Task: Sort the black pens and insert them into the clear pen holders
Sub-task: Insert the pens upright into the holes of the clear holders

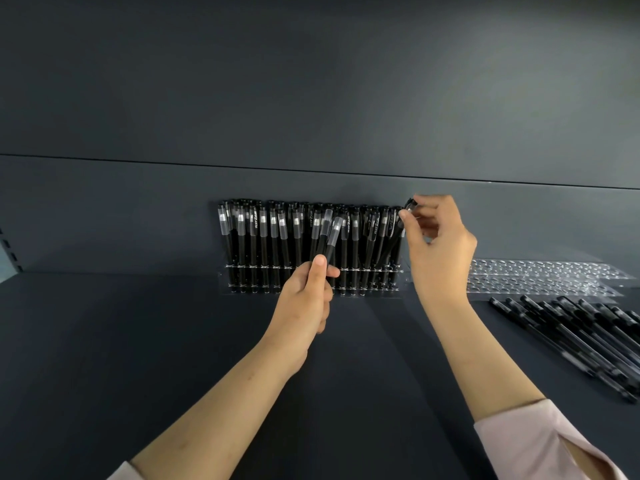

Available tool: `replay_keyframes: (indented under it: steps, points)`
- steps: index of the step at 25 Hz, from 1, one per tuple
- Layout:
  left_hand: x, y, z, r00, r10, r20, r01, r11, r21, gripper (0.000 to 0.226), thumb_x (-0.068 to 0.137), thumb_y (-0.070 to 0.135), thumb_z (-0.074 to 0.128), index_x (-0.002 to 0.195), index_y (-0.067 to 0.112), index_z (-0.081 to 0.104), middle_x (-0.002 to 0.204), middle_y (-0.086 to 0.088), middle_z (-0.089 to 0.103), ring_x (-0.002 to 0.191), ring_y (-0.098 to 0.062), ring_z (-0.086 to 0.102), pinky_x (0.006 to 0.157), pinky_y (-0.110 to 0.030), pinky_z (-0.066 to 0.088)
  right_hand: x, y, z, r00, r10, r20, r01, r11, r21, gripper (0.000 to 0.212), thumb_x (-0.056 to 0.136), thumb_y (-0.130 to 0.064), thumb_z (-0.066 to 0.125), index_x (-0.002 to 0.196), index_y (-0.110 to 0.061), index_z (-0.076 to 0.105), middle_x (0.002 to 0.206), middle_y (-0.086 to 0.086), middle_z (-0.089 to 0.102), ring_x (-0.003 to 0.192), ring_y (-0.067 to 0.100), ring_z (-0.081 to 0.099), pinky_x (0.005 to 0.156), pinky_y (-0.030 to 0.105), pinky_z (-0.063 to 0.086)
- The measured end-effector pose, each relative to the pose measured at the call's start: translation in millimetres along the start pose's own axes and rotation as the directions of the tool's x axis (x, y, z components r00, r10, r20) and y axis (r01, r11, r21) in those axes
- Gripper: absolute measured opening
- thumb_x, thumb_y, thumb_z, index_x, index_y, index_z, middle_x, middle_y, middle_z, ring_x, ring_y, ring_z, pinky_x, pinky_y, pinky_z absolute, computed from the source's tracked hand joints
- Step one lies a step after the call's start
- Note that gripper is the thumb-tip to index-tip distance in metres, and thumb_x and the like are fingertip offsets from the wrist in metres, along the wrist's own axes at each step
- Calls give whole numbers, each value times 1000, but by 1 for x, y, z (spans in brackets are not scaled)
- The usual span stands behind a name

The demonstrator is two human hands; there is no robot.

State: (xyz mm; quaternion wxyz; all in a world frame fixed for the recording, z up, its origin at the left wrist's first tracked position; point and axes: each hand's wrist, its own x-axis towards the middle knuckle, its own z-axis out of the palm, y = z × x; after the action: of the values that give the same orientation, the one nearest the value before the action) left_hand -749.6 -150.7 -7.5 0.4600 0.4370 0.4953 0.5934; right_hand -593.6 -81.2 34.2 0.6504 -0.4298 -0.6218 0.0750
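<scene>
Right of both hands, loose pens (581, 336) are left unsorted. Two spare pens (329, 237) are gripped by left hand (308, 294); one pen (410, 204) is pinched by right hand (441, 247) at nearly full holder (239, 291) end. Empty holders (540, 276) beyond: unfilled.

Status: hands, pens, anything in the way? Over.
Left hand grips two pens. Right hand pinches a pen at filled holder's right end. Loose pens, empty holders right; nothing blocking.

Dark slate-grey matte shelf surface (104, 341), flat, foreground | dark slate-grey back panel (311, 98), upright behind it | thin horizontal seam (207, 164) across panel | slotted metal upright strip (8, 247), far left edge
</scene>
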Motion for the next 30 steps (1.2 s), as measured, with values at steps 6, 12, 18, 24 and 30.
replay_keyframes:
  steps: [6,12,18,24,30]
  points:
    - [-1,0,1,1000,5,8,-5,1000,14,36,103,43,35,97,15,57,56,8,33,45,-7,22,41,-22,19,-2,14,11,981,-34,190,67,983,-173,24,95,-16,59,118,-15,63,91,-4,67,76,11,62,77,22,52]
    - [0,-1,-1,1000,-3,1,3,1000,6,36,103,42,35,95,15,57,56,7,34,44,-7,23,38,-20,19,-10,18,17,948,24,317,26,988,-154,36,95,-15,58,130,-18,55,118,1,60,101,12,58,84,18,46]
    - [7,1,-1,996,-57,74,66,989,-129,30,106,19,32,93,10,57,50,5,38,32,-5,26,34,-16,18,-6,-2,6,973,38,230,-30,999,-40,26,94,-16,58,120,-20,64,102,-3,63,84,5,57,73,7,44]
    - [-4,1,5,989,-13,150,11,1000,12,29,105,27,37,103,10,61,57,7,42,44,-7,26,44,-24,18,-10,-22,2,822,255,509,-431,863,265,16,91,-14,64,106,-19,66,87,0,71,82,12,68,72,24,55]
    - [-3,-3,4,991,-20,134,15,999,41,29,104,31,39,101,13,62,56,7,43,44,-6,27,43,-22,19,6,-13,-9,900,380,212,-434,756,490,12,91,-1,60,98,-11,60,78,0,66,66,8,66,68,25,55]
